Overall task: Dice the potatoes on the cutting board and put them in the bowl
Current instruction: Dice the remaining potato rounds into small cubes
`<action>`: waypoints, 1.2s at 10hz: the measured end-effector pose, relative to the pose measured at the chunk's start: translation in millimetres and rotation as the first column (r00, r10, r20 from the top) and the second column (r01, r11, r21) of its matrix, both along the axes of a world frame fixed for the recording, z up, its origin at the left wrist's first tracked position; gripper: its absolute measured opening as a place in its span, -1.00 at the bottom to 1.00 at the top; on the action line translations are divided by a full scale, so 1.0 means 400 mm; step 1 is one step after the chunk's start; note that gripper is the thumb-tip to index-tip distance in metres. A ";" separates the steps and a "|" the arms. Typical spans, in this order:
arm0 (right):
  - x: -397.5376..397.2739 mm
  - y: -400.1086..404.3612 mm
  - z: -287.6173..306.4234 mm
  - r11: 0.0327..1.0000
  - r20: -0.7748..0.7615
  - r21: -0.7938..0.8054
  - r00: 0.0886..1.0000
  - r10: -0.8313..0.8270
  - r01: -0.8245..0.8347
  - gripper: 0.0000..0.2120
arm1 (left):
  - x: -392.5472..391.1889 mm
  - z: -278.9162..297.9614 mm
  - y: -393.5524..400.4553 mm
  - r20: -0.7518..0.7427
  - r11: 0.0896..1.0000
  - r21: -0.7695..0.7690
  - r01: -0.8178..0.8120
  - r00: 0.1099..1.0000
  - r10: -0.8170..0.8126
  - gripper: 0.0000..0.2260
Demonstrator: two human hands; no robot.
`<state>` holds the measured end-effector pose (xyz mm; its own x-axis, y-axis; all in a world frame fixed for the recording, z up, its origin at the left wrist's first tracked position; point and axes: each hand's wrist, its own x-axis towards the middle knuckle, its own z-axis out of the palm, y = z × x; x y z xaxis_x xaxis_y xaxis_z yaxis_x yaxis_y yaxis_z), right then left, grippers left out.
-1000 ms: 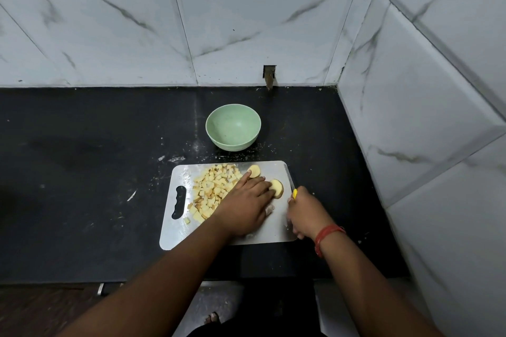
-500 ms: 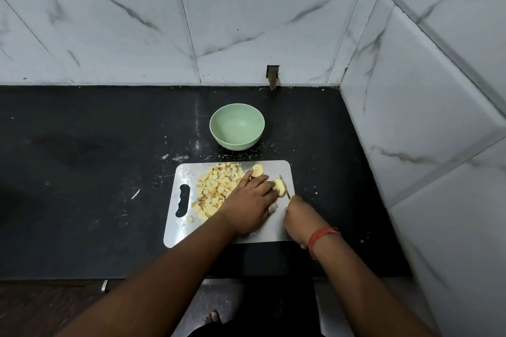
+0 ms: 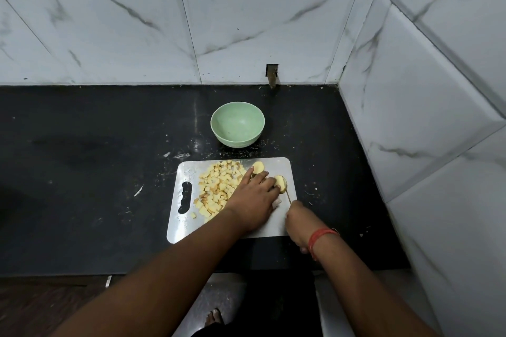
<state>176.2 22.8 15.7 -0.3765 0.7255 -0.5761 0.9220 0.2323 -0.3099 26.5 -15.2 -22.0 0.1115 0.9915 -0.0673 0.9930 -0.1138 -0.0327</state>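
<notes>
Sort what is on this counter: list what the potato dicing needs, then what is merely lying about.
Needed: cutting board, diced potato, potato piece, second potato piece, knife, green bowl, left hand, right hand.

Lying about: white scraps on the counter.

dim, cool light | soft shadows | wide-angle edge bending | sharp

No text, label, brand, number or sign readable anywhere in view.
</notes>
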 end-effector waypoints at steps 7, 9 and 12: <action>-0.002 -0.008 0.061 0.999 0.009 0.045 1.000 -0.003 0.003 -0.71 | -0.012 -0.007 -0.020 0.055 0.996 -0.084 -0.020 0.998 0.024 -0.44; -0.051 0.021 0.063 0.999 0.111 0.053 0.994 -0.003 -0.002 -0.69 | -0.013 -0.009 -0.018 0.045 0.997 -0.079 -0.006 0.999 0.009 -0.48; -0.062 -0.019 0.159 0.980 0.245 -0.079 0.950 0.196 -0.182 -0.79 | -0.020 -0.005 -0.009 0.040 0.998 -0.058 0.007 0.999 -0.004 -0.53</action>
